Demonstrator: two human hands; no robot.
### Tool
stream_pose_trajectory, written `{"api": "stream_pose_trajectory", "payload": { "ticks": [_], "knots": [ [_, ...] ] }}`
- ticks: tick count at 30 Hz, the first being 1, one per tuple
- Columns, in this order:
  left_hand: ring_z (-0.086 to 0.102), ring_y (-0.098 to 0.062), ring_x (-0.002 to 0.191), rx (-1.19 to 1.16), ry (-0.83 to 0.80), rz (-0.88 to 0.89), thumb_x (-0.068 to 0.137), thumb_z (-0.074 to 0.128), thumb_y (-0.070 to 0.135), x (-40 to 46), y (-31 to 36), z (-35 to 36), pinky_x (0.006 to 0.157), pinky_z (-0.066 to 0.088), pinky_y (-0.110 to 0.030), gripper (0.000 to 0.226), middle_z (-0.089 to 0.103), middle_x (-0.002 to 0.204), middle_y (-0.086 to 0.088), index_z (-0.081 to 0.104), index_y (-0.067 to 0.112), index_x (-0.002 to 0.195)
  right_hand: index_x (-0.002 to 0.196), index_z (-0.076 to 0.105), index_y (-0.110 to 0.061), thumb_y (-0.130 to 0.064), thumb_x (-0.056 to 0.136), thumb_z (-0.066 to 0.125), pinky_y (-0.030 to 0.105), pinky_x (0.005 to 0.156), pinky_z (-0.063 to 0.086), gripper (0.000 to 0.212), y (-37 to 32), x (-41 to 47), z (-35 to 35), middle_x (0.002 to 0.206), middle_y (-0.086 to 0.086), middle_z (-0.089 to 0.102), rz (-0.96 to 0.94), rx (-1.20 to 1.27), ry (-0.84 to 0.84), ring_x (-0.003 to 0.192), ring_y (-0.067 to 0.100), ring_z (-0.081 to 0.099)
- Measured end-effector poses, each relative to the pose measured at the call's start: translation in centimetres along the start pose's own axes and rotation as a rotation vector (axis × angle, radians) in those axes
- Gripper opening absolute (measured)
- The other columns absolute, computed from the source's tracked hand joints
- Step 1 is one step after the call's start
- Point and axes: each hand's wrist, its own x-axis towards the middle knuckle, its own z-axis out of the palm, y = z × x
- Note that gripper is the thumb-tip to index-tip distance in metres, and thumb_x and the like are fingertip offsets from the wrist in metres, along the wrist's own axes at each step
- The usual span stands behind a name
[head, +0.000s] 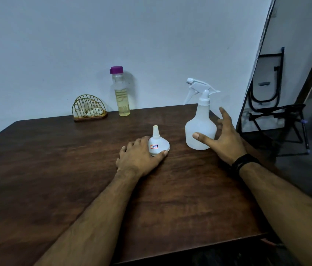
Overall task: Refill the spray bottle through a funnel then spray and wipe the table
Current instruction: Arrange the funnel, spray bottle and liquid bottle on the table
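Observation:
A white funnel [158,142] stands upside down, spout up, in the middle of the dark wooden table [55,169]. My left hand [139,158] curls around its wide base, fingers and thumb touching it. To the right stands a white translucent spray bottle [201,127] with its trigger head on. My right hand [224,139] is spread open around the bottle's lower body, thumb in front, fingers behind, not clearly closed on it. A clear bottle [121,96] with a purple cap and yellowish liquid stands at the back by the wall.
A gold wire holder [89,110] with white tissues sits at the back left against the wall. The table's right edge runs just behind the spray bottle. Beyond it stands a folded black metal frame [277,116] on the floor.

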Motion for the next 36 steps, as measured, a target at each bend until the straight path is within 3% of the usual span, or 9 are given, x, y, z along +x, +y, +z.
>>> {"api": "stream_pose_trajectory", "payload": {
  "ticks": [3, 7, 12, 17, 22, 25, 28, 36],
  "knots": [
    [0.038, -0.023, 0.143, 0.003, -0.014, -0.007, 0.079, 0.043, 0.085, -0.1, 0.0, -0.1, 0.118, 0.029, -0.049, 0.094, 0.042, 0.156, 0.001, 0.031, 0.029, 0.154, 0.163, 0.019, -0.033, -0.071, 0.076, 0.073, 0.052, 0.116, 0.042, 0.11, -0.5, -2.1, -0.9, 0.159, 0.009, 0.042, -0.019, -0.007, 0.088, 0.141, 0.025, 0.048],
    [0.034, -0.025, 0.145, -0.016, -0.017, -0.004, 0.081, 0.044, 0.084, -0.4, 0.1, -0.4, 0.118, 0.025, -0.047, 0.098, 0.036, 0.159, -0.002, 0.026, 0.025, 0.157, 0.155, 0.039, -0.026, -0.082, 0.079, 0.061, 0.049, 0.108, 0.048, 0.097, -1.4, -5.4, -1.3, 0.146, 0.005, 0.052, -0.074, -0.052, 0.125, 0.126, 0.018, 0.055],
    [0.035, -0.027, 0.145, -0.06, 0.02, -0.016, 0.083, 0.047, 0.081, -1.0, -0.3, -0.8, 0.116, 0.03, -0.048, 0.096, 0.034, 0.16, -0.004, 0.027, 0.022, 0.157, 0.136, 0.058, -0.026, -0.069, 0.085, 0.059, 0.047, 0.098, 0.053, 0.067, -4.4, -9.4, 1.3, 0.119, -0.01, 0.059, -0.237, -0.044, 0.071, 0.107, 0.012, 0.062],
    [0.036, -0.027, 0.142, -0.107, 0.076, 0.012, 0.091, 0.048, 0.069, -2.1, -1.7, -1.4, 0.111, 0.034, -0.048, 0.078, 0.036, 0.157, -0.002, 0.031, 0.025, 0.154, 0.128, 0.063, -0.022, -0.051, 0.093, 0.058, 0.043, 0.1, 0.051, 0.045, -9.1, -11.8, 7.0, 0.119, -0.017, 0.06, -0.425, 0.05, -0.034, 0.112, 0.009, 0.061],
    [0.035, -0.025, 0.139, -0.119, 0.062, 0.03, 0.097, 0.049, 0.054, -2.2, -6.5, -3.5, 0.109, 0.04, -0.048, 0.063, 0.035, 0.156, -0.001, 0.035, 0.025, 0.151, 0.137, 0.058, -0.024, -0.052, 0.097, 0.055, 0.041, 0.106, 0.046, 0.049, -13.3, -11.0, 12.6, 0.124, -0.008, 0.062, -0.374, 0.091, -0.185, 0.115, 0.012, 0.058],
    [0.04, -0.025, 0.135, -0.134, 0.103, 0.024, 0.099, 0.056, 0.037, -0.8, -10.4, -4.7, 0.108, 0.041, -0.039, 0.054, 0.04, 0.152, -0.004, 0.042, 0.021, 0.148, 0.143, 0.053, -0.026, -0.045, 0.1, 0.061, 0.041, 0.11, 0.043, 0.047, -15.2, -9.3, 15.7, 0.124, -0.009, 0.057, -0.359, 0.128, -0.203, 0.119, 0.009, 0.055],
    [0.047, -0.024, 0.132, -0.138, 0.146, 0.008, 0.099, 0.058, 0.028, 1.5, -14.1, -5.6, 0.107, 0.041, -0.037, 0.047, 0.045, 0.147, -0.005, 0.049, 0.018, 0.145, 0.152, 0.042, -0.03, -0.047, 0.1, 0.061, 0.038, 0.113, 0.04, 0.057, -16.6, -6.5, 18.8, 0.138, -0.005, 0.053, -0.329, 0.099, -0.21, 0.123, 0.008, 0.052],
    [0.053, -0.027, 0.128, -0.18, 0.238, -0.077, 0.101, 0.057, 0.025, 10.8, -20.9, -7.1, 0.109, 0.043, -0.041, 0.05, 0.04, 0.153, -0.006, 0.044, 0.018, 0.149, 0.163, 0.016, -0.026, -0.052, 0.101, 0.056, 0.048, 0.118, 0.036, 0.079, -17.5, 3.6, 26.7, 0.163, 0.01, 0.033, -0.237, -0.07, -0.155, 0.14, 0.035, 0.047]
  ]
}}
